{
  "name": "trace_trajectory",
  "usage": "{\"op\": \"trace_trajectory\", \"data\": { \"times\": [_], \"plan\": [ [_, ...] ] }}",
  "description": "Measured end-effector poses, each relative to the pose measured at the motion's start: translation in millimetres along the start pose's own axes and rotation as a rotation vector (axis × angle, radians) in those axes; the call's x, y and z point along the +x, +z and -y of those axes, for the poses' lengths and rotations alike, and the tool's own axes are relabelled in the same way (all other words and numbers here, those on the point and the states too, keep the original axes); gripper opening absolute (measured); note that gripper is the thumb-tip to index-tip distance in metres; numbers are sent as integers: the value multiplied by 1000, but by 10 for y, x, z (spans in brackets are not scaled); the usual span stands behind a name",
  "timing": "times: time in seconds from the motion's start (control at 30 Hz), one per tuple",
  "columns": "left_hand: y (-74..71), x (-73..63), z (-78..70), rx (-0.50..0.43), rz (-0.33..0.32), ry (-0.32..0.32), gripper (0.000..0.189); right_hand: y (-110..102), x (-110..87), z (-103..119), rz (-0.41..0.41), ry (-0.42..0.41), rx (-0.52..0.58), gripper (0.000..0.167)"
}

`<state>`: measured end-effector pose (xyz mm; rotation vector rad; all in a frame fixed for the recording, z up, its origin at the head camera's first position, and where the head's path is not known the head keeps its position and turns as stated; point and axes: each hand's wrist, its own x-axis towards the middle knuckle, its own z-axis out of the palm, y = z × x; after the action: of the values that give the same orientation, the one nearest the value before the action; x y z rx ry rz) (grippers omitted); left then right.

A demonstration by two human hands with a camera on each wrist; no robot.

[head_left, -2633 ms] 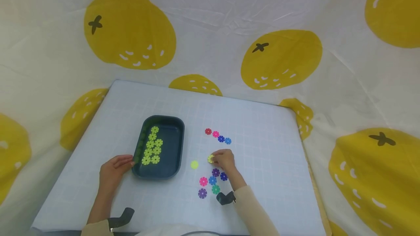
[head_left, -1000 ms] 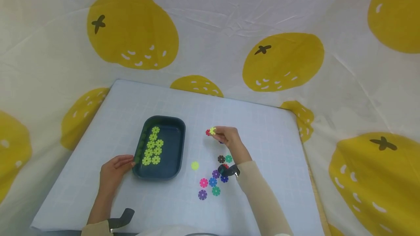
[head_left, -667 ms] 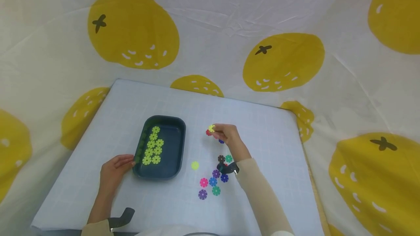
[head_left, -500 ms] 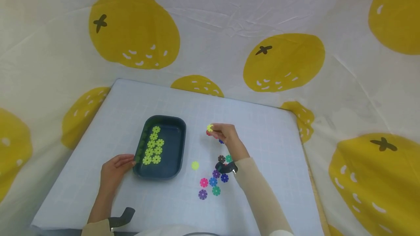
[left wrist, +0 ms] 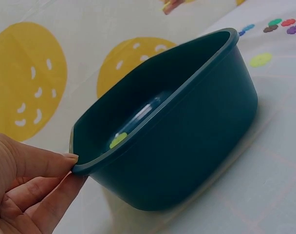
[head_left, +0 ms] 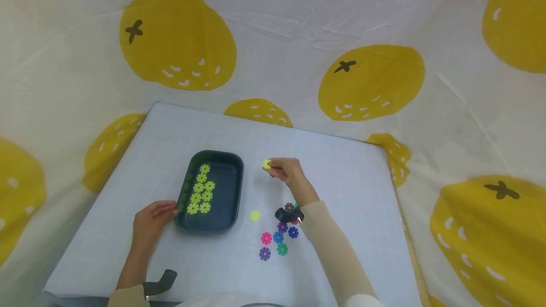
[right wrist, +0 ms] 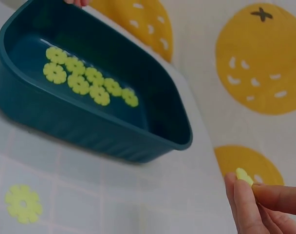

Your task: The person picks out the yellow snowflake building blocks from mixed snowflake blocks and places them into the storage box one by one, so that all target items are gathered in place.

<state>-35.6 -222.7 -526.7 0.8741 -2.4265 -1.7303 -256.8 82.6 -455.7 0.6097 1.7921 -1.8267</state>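
My right hand (head_left: 286, 168) pinches a yellow-green snowflake disc (head_left: 266, 164) between thumb and fingers, raised above the table to the right of a dark teal tub (head_left: 240, 193). In the right wrist view the same disc (right wrist: 243, 176) shows between the fingertips. With thumb and fingers my left hand (head_left: 149, 221) grips the tub's near-left rim; the left wrist view shows the thumb on top of the rim (left wrist: 84, 168). Several yellow-green discs (head_left: 199, 187) lie flat in two uneven columns inside the tub, along its left side.
One yellow-green disc (head_left: 255, 215) lies on the cloth-covered table (head_left: 204, 269), right of the tub. Discs of other colours, such as a pink one (head_left: 266, 238) and a purple one (head_left: 265, 254), lie farther right. A fruit-print curtain (head_left: 273, 37) hangs behind.
My right hand lifts the yellow-green disc from the table, away past the red and pink discs, then moves left toward the tub. The left hand stays on the rim.
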Motion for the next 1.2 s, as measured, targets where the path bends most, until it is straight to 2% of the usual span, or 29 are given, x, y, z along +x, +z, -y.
{"op": "trace_trajectory", "data": {
  "times": [0.17,0.7,1.2],
  "plan": [
    [-2,-5,-17,-1,-3,3,35,85,7,-21,26,-17,5,28],
    [-5,-10,-22,-8,4,-4,36,392,-19,-1,59,16,-17,26],
    [0,-9,1,-32,7,0,36,931,-63,17,132,-28,17,20]
  ]
}}
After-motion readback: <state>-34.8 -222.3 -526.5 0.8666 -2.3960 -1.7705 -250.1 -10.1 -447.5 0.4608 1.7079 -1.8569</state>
